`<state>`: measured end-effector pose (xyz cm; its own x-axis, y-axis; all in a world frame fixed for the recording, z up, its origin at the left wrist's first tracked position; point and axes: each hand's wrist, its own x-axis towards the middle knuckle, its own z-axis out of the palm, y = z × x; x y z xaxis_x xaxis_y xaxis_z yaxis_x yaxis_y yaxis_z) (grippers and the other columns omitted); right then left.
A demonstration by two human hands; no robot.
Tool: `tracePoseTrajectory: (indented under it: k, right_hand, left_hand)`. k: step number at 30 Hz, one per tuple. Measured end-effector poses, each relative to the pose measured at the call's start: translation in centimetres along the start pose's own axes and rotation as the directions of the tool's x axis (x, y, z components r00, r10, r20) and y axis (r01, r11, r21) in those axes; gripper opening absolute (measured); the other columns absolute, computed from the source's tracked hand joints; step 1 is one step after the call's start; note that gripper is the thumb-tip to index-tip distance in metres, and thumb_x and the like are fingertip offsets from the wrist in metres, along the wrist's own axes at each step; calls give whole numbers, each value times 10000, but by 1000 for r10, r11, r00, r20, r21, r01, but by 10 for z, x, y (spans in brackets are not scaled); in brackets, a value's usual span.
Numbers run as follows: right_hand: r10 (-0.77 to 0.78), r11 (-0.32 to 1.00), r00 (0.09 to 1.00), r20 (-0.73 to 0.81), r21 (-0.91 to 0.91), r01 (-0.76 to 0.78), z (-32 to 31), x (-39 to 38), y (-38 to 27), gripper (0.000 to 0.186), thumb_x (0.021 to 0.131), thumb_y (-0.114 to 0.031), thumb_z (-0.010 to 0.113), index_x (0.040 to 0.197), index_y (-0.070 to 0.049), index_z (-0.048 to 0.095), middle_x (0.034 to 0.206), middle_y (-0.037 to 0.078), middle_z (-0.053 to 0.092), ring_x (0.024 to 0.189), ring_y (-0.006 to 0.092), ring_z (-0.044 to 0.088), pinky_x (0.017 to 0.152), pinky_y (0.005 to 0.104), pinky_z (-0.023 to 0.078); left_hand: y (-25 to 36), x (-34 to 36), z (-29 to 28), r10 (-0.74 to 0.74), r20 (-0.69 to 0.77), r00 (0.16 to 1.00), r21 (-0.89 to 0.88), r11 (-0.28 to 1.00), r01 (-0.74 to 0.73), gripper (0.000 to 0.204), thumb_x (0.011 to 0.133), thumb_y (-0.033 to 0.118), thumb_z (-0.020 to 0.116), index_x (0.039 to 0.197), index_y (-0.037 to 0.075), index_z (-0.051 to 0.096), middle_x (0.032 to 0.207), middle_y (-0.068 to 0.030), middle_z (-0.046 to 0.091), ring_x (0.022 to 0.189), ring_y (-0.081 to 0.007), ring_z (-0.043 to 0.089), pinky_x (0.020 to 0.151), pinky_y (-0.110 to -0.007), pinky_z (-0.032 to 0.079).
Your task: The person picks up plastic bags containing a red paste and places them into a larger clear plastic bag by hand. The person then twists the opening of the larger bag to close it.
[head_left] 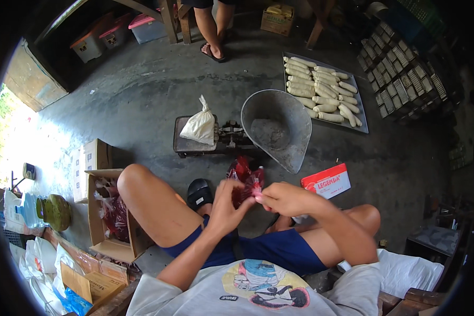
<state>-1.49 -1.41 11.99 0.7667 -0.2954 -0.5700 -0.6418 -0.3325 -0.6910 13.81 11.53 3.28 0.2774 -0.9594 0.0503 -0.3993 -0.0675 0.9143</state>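
Note:
Between my knees is a clear plastic bag with dark red contents (239, 169). My left hand (228, 204) is closed around the bag near its gathered neck. Thumb and fingers of my right hand (283, 199) pinch the plastic at the neck, close beside the left. Just beyond stands a balance scale (180, 144), with a tied white plastic bag (199, 126) on its plate and a grey metal scoop pan (277, 131) at its right end. To my left, an open cardboard box (94, 223) holds more bags with dark red contents.
A metal tray (359, 84) of long pale rolls lies at the far right. Nearer is a red and white box (326, 181). Another person's legs (209, 31) stand at the back. Stacked metal moulds (400, 73) are far right, a green jug (57, 211) left.

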Motion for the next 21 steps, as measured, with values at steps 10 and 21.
tracePoseTrajectory:
  k: [10,21]
  right_hand:
    - [-445,189,856,-261,908,375,34,10,15,257,1013,-236,520,1097,-3,588,820,6,625,665,107,547,597,273,458]
    - [-454,882,848,-274,-1,472,-46,-21,20,227,979,-183,544,990,20,645,856,146,638,763,243,599,735,359,469]
  left_hand:
    - [78,41,-36,251,29,967,-776,615,-137,179,989,96,464,863,0,548,992,-98,592,1133,-292,516,1021,-399,386]
    - [78,37,-52,617,573,540,367,396,-842,213,709,92,682,900,129,595,1199,-84,497,1366,-313,358,1153,-644,186]
